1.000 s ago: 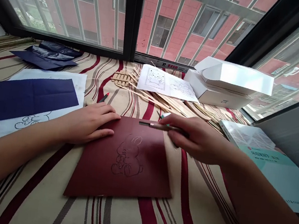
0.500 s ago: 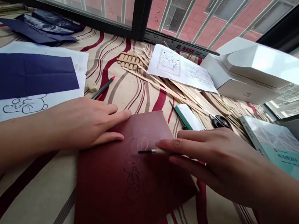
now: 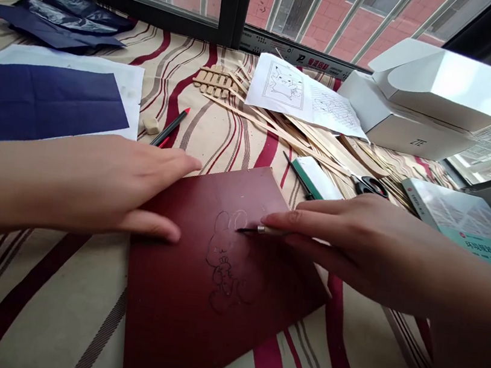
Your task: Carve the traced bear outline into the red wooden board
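A dark red board (image 3: 173, 308) lies at an angle on the striped cloth, with a cartoon animal outline (image 3: 222, 266) drawn in dark lines on it. Part of one ear shows as a pale cut line. In my right hand (image 3: 333, 239) is a carving knife (image 3: 261, 230) with a thin dark blade and a light handle mostly hidden by the fingers. Its tip is at the drawing, just below the pale ear. My left hand (image 3: 135, 187) rests at the board's upper left edge, thumb on the surface and fingers stretched out, holding nothing.
Behind the board lie a pen (image 3: 171, 128), an eraser (image 3: 150, 126), a green and white box (image 3: 317, 179) and scissors (image 3: 370, 186). Thin wooden strips (image 3: 289, 135), printed paper (image 3: 303, 95), a white carton (image 3: 422, 126) and a book (image 3: 460, 214) stand beyond. Blue sheets (image 3: 47, 101) lie left.
My left hand has slid left along the board, its fingers and thumb spreading apart. The knife tip has shifted slightly up and right. The whole view has tilted a little downward.
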The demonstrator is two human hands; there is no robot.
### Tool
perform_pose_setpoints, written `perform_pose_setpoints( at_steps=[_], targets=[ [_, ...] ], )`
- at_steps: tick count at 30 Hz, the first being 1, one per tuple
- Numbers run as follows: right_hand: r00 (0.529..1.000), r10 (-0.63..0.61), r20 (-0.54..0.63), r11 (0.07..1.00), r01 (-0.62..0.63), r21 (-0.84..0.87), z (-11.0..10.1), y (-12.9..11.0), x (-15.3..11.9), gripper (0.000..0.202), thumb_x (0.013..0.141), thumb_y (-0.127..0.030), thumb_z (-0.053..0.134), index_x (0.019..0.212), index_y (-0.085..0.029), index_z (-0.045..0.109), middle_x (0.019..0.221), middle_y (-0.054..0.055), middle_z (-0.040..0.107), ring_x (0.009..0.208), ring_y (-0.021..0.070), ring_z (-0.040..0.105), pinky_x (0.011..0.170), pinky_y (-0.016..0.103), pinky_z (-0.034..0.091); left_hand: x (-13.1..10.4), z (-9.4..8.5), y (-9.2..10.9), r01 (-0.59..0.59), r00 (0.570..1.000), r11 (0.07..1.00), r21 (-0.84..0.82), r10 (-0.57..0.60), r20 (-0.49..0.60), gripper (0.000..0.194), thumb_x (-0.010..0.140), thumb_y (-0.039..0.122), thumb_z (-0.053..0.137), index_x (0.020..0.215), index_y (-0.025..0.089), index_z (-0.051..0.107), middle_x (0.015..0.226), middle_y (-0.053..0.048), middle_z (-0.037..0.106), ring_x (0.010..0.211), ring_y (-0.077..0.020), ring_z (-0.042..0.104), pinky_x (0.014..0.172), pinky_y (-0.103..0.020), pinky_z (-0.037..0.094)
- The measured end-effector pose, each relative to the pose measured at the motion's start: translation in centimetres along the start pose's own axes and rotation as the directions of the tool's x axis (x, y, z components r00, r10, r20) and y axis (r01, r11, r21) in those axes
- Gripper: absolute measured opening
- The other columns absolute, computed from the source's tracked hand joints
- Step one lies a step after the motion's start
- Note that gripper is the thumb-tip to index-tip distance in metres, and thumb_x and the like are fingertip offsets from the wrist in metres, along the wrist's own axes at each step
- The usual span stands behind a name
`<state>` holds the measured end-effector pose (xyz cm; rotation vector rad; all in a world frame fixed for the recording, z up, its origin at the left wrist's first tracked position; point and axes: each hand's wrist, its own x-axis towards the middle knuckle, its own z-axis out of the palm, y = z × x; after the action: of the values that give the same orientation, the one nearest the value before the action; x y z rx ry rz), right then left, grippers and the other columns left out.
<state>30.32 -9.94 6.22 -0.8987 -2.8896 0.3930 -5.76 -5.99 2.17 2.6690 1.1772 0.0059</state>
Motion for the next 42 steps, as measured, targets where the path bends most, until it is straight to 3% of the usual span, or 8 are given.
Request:
perform_pose_setpoints(
  at_steps=[2,3,7,13,20,28,33,42],
  targets=[
    [0.997,0.036,0.072,0.996,-0.042,0.075,0.0,0.6,-0.1,0.035,0.112,-0.035,0.057,0.142,-0.032,0.076,0.121,0.004,0.086,0.092,0.0231,0.081,0.073,0.032,0.055,-1.3,-0.4,-0.4,-0.122,0.989,0.992,0.001,0.122,0.083,0.111,0.080,0.098,0.064,0.164,0.027,0.048,0.150,-0.015,0.067,0.123,-0.0412,0.070,0.098,-0.049,0.056],
    [0.991,0.053,0.123,0.992,-0.067,0.110,0.0,0.7,-0.2,0.040,0.109,-0.038,0.064,0.148,-0.033,0.071,0.128,0.004,0.084,0.098,0.0246,0.081,0.076,0.032,0.057,-1.6,-0.5,-0.3,-0.162,0.986,0.987,0.003,0.162,0.028,0.121,0.075,0.101,0.063,0.168,0.027,0.044,0.149,-0.016,0.066,0.123,-0.0428,0.069,0.096,-0.048,0.057],
    [0.966,0.086,0.243,0.987,-0.116,0.112,0.2,0.5,-1.1,0.092,0.086,-0.047,0.092,0.167,-0.035,0.051,0.146,0.007,0.077,0.111,0.0319,0.080,0.079,0.035,0.060,-0.8,-0.9,0.3,-0.107,0.978,0.994,0.008,0.104,0.181,0.111,0.082,0.093,0.063,0.170,0.027,0.045,0.138,-0.015,0.068,0.114,-0.0380,0.071,0.089,-0.043,0.057],
    [0.973,0.032,0.230,0.998,-0.020,-0.056,0.7,0.5,-2.0,0.122,0.074,-0.047,0.101,0.176,-0.037,0.034,0.149,0.013,0.073,0.089,0.0322,0.079,0.069,0.038,0.057,1.0,-1.4,-0.6,-0.130,0.984,0.991,-0.036,0.133,0.116,0.112,0.077,0.091,0.072,0.168,0.032,0.046,0.149,-0.014,0.063,0.128,-0.0422,0.065,0.099,-0.046,0.056],
    [0.992,0.076,0.098,0.995,-0.068,-0.079,0.2,3.9,-1.1,0.073,0.094,-0.030,0.077,0.164,-0.033,0.056,0.135,0.012,0.075,0.091,0.0251,0.075,0.071,0.033,0.051,1.4,-2.1,-1.0,-0.044,0.999,0.998,-0.037,0.044,0.021,0.080,0.107,0.073,0.039,0.169,0.022,0.041,0.138,-0.009,0.064,0.123,-0.0290,0.062,0.106,-0.041,0.051],
    [0.983,0.177,0.043,0.963,-0.164,-0.214,-0.2,5.9,-0.8,0.056,0.096,-0.025,0.067,0.151,-0.028,0.068,0.113,0.009,0.076,0.076,0.0198,0.068,0.061,0.028,0.041,3.1,0.3,-3.2,-0.089,0.991,0.996,-0.024,0.086,-0.100,0.101,0.091,0.093,0.053,0.164,0.023,0.050,0.134,-0.016,0.065,0.123,-0.0377,0.063,0.111,-0.048,0.051],
    [0.993,0.116,-0.004,0.992,-0.116,-0.038,0.6,6.4,-0.8,0.063,0.092,-0.011,0.059,0.153,-0.030,0.066,0.126,0.009,0.076,0.098,0.0218,0.075,0.078,0.031,0.052,2.9,0.4,-2.7,-0.086,0.989,0.995,-0.059,0.078,-0.124,0.099,0.091,0.096,0.050,0.164,0.029,0.049,0.133,-0.015,0.064,0.121,-0.0378,0.063,0.109,-0.050,0.054],
    [0.984,0.179,-0.005,0.976,-0.177,0.129,-0.3,7.0,-0.8,0.051,0.102,-0.032,0.060,0.152,-0.024,0.063,0.131,0.013,0.079,0.112,0.0274,0.076,0.089,0.039,0.057,2.7,0.6,-3.4,-0.080,0.992,0.995,-0.066,0.073,-0.100,0.102,0.090,0.096,0.051,0.168,0.030,0.047,0.137,-0.016,0.064,0.123,-0.0395,0.064,0.109,-0.051,0.054]
  ],
)
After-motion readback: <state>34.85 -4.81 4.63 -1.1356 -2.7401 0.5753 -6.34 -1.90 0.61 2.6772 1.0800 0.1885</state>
